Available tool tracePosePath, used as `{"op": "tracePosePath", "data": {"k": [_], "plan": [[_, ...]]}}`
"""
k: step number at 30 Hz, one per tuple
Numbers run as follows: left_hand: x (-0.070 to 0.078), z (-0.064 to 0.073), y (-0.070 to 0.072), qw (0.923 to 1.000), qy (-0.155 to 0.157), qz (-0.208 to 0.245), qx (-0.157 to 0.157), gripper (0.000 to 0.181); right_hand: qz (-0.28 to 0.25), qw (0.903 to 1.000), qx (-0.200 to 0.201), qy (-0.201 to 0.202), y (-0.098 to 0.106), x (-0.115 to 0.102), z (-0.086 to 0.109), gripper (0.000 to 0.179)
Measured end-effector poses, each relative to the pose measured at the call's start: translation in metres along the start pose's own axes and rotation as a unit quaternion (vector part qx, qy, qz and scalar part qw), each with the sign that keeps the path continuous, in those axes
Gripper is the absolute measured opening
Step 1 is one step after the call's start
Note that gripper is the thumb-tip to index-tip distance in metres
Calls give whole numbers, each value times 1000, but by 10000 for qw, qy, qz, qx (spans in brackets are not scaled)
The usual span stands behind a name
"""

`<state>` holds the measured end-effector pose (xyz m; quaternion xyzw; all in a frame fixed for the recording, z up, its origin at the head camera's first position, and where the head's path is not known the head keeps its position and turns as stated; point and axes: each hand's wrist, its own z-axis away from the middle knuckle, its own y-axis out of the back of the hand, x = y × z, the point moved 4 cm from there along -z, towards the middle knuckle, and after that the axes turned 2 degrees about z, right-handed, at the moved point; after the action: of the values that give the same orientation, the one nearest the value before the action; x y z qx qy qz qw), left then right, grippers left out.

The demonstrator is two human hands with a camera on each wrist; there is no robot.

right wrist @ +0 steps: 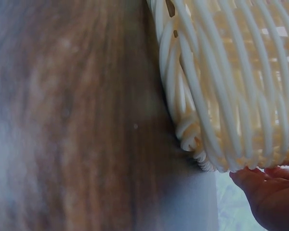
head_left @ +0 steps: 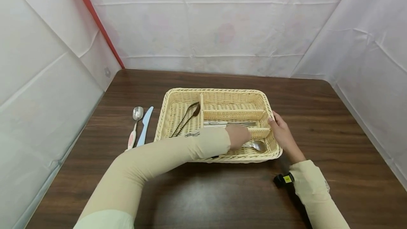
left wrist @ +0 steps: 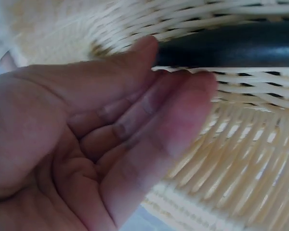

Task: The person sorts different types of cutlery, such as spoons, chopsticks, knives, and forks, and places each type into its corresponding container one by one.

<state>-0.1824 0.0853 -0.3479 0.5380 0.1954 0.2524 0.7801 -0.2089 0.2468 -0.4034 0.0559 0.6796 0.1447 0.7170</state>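
A cream wicker cutlery basket (head_left: 233, 96) with dividers stands on the table. My left hand (head_left: 239, 137) reaches across into its front part. In the left wrist view, the thumb and curled fingers pinch the end of a dark smooth handle (left wrist: 231, 45) lying along the woven wall; its other end is out of view. A metal spoon (head_left: 259, 146) lies just right of that hand, its stem partly covered. My right hand (head_left: 282, 133) grips the basket's right rim, thumb on top; in the right wrist view its fingers (right wrist: 272, 192) touch the weave.
Brown tongs (head_left: 187, 119) lie in the left compartment. Slim metal cutlery with white handles (head_left: 216, 123) fills part of the middle one. Left of the basket are another spoon (head_left: 138, 114) and a light-blue knife (head_left: 146, 123) on the dark wooden table (head_left: 187, 200).
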Motion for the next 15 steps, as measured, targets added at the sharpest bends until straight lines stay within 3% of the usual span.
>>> {"op": "tracePosePath", "data": {"k": [4, 8, 11, 15], "plan": [[-17, 27, 17, 9943, 121, 1032, 229, 18, -52, 10000, -16, -40, -1, 1, 1, 55], [-58, 72, 33, 9738, 545, 2053, 815, 16, -68, 9999, -49, -57, -1, 1, 1, 56], [-101, 110, 32, 9639, 1015, 2098, 1290, 14, -11, 10000, -58, -33, 0, 1, 1, 55], [-163, 158, 10, 9545, 1961, 1767, 1389, 23, 37, 10000, -19, -60, 3, -1, 2, 55]]}}
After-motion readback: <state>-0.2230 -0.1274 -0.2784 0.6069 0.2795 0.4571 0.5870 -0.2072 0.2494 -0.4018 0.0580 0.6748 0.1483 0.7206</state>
